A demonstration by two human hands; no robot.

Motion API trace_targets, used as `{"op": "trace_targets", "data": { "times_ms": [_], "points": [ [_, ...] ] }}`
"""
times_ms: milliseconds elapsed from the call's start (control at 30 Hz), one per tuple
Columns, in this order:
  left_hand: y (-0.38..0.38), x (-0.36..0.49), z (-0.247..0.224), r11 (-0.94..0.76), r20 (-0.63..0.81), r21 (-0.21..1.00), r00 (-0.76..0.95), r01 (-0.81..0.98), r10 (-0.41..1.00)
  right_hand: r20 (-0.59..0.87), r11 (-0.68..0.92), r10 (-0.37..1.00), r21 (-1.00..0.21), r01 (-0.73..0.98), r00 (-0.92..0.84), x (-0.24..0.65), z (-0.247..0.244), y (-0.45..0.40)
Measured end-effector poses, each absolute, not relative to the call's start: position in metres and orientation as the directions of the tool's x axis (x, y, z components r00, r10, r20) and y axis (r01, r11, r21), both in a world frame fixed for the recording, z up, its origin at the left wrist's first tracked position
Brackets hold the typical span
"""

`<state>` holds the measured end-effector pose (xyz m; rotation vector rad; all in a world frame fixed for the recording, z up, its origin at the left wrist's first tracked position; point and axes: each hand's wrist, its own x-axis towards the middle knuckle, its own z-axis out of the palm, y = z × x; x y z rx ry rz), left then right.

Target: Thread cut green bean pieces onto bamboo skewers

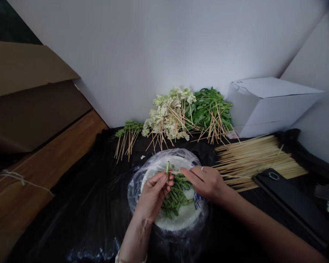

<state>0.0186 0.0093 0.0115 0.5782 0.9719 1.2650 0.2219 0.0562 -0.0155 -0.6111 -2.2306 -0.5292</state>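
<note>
Green cut piece (pixel 167 168), held roughly upright over the bowl (pixel 178 227), pinched between thumb and fingers of the left hand (pixel 155 190). Right hand (pixel 208 182) holds a thin wooden skewer (pixel 176 172) in a narrow grip, pointing sideways at the piece; can't tell if the tip is in or only touching. Main risk: left fingertips sit right by the tip, so a slip or a push straight through could prick them. Piece might also split if pierced off-centre, or roll if the pinch is loose. More cut pieces (pixel 172 204) lie in the bowl below, so a dropped one probably lands there. Loose clear plastic (pixel 134 186) round the rim could snag a wrist. Skewer pile (pixel 252 160) is near the right forearm, beside a dark phone (pixel 290 204); an elbow swing could scatter sticks.
</note>
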Motion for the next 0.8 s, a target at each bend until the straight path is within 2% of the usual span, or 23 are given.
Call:
{"op": "trace_targets", "data": {
  "times_ms": [467, 800],
  "points": [
    [0.008, 0.023, 0.013, 0.239, -0.280, 0.861, -0.025, -0.449, 0.960, 0.747, 0.796, 0.276, 0.175, 0.579, -0.605, 0.220, -0.019, 0.056],
    [0.009, 0.030, 0.005, 0.205, -0.213, 0.956, -0.016, -0.208, 0.977, 0.730, 0.801, 0.272, 0.189, 0.568, -0.627, 0.215, -0.023, 0.051]
  ]
}}
